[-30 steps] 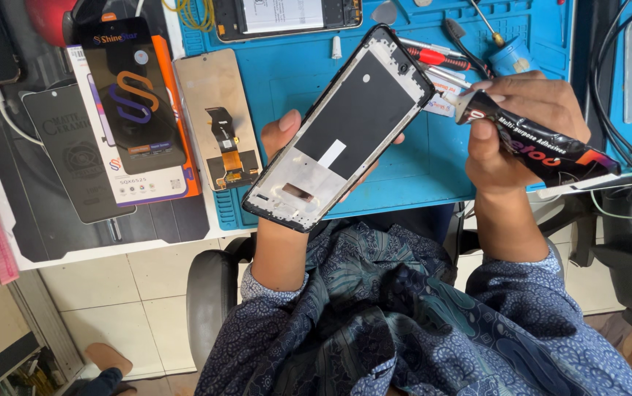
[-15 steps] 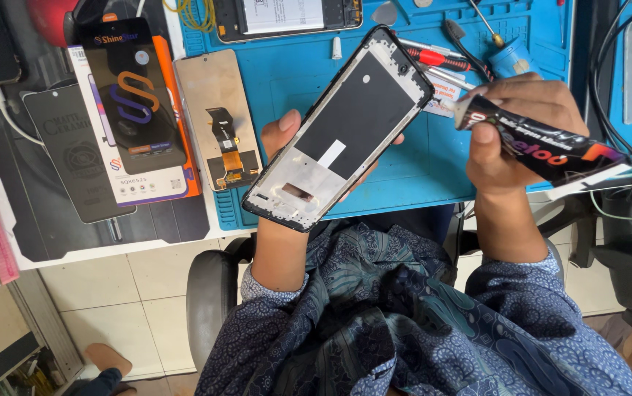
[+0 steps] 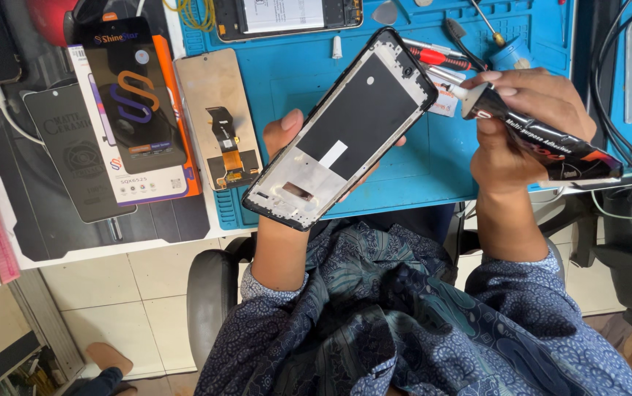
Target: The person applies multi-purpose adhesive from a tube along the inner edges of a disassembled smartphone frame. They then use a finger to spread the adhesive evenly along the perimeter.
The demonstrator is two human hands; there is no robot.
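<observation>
Glue tube (image 3: 543,143) right of phone frame (image 3: 345,128)

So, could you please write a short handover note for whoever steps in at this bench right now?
Left hand: holds the phone frame from beneath, tilted, inner side up, above the blue mat.
Right hand: grips the black adhesive tube, nozzle pointing at the frame's upper right edge.
Nearby: a display panel lies face down on the mat.
Done: frame is bare and in hand.
Left: no adhesive bead is visible on the frame yet.
</observation>
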